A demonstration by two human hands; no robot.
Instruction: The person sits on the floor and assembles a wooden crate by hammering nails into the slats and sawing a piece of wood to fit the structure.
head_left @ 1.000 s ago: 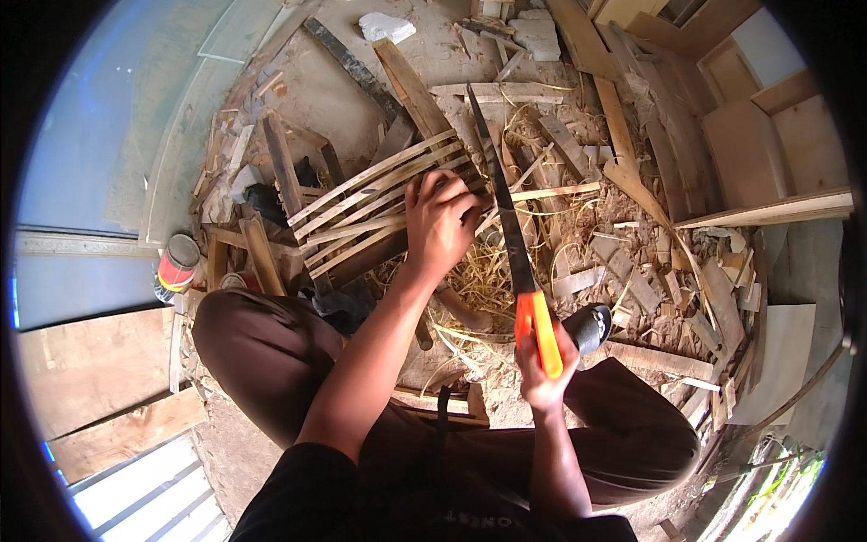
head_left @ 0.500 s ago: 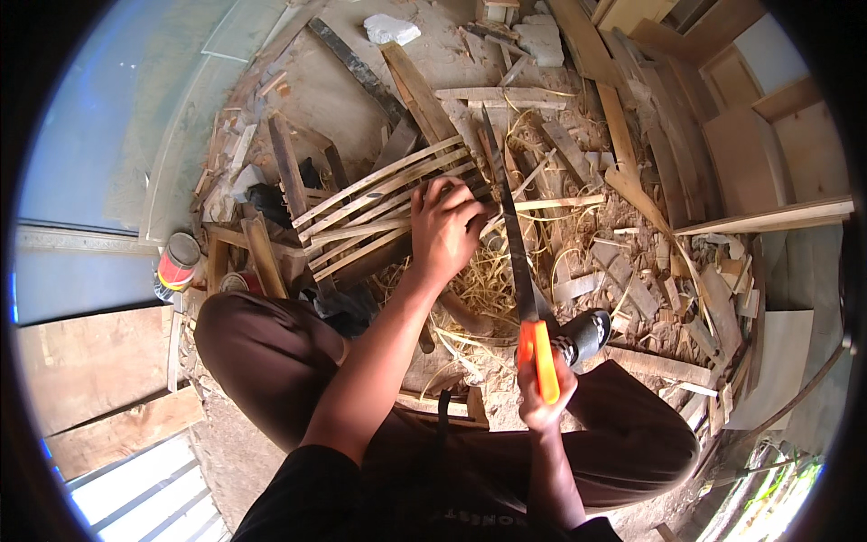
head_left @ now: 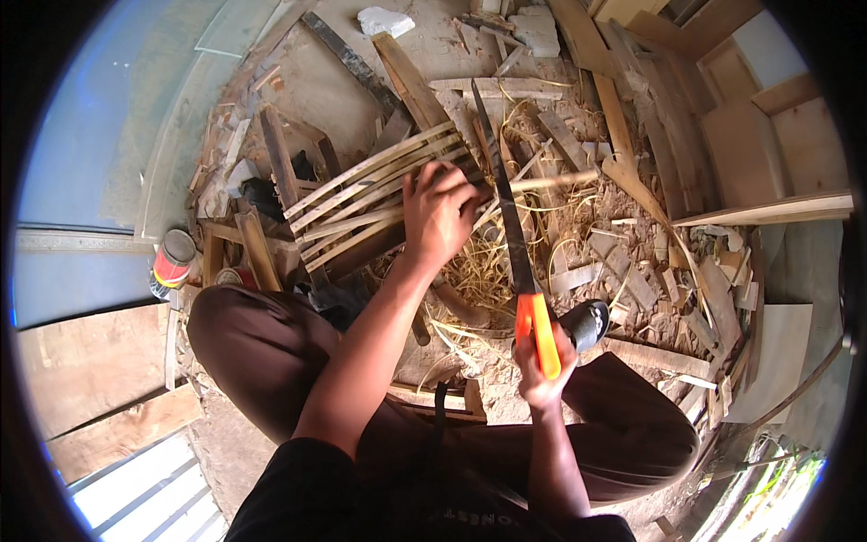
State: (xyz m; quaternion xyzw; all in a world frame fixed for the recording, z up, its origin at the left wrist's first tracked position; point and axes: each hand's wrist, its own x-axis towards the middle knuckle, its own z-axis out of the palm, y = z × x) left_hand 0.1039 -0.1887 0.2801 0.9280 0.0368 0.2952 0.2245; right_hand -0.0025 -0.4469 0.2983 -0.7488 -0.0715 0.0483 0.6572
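Observation:
My right hand (head_left: 546, 370) is closed round the orange handle of a handsaw (head_left: 513, 221), whose long dark blade points away from me, tip up near the far boards. My left hand (head_left: 438, 212) is closed, fingers curled down over a thin wooden strip (head_left: 555, 182) that sticks out to the right past the saw blade. To the left of this hand lies a frame of several pale wooden slats (head_left: 361, 185) set side by side. The blade crosses the strip in view; whether they touch I cannot tell. My left fingertips are partly hidden.
Curly shavings (head_left: 483, 280) and wood offcuts (head_left: 623, 271) cover the ground in front and to the right. A red-labelled can (head_left: 173, 260) stands at the left. Long boards (head_left: 619, 117) lean at the far right. My shoe (head_left: 587, 323) is right beside the saw handle.
The strip's right end has swung slightly away from me and is blurred. My left hand has shifted a little left. The saw stays in my right hand, slightly farther forward.

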